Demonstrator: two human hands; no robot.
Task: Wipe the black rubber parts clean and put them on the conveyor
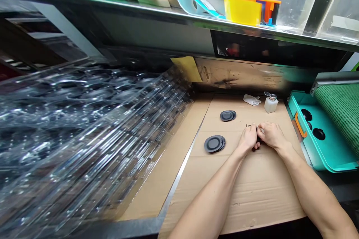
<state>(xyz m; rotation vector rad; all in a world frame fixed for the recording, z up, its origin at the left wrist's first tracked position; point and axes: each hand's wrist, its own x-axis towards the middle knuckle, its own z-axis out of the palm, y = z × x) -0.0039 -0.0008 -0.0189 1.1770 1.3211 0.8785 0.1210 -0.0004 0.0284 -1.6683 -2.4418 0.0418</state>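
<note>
**A:** Walk me across my feed from the left. What have I got?

**B:** I see a heap of clear plastic trays (84,127) filling the left side, leaning toward a cardboard sheet (252,201) laid over the desk. On the cardboard sit a stack of dark round discs (214,143) and, farther up, a smaller stack of dark discs (227,115).

**A:** And my hands?

**B:** Your left hand (248,138) and right hand (273,135) are drawn close together, fingers curled inward, nearly touching. Between them is a small dark piece (258,140) with a metallic glint. I can't tell which hand is pinching it, because the fingers hide most of it.

**A:** How should I steady that from here?

**B:** I'd keep both wrists low over the cardboard and work with the fingertips close, so a piece that small can't slip.

**A:** What's on my right?

**B:** A crumpled white wipe (251,99) and a dispensing bottle (271,104) stand beyond your hands. Next comes a teal tray (322,149) holding black discs (319,133), then a green ribbed mat (340,115). Above it all, a steel shelf (146,5) carries yellow and orange acrylic pieces (242,10).
</note>
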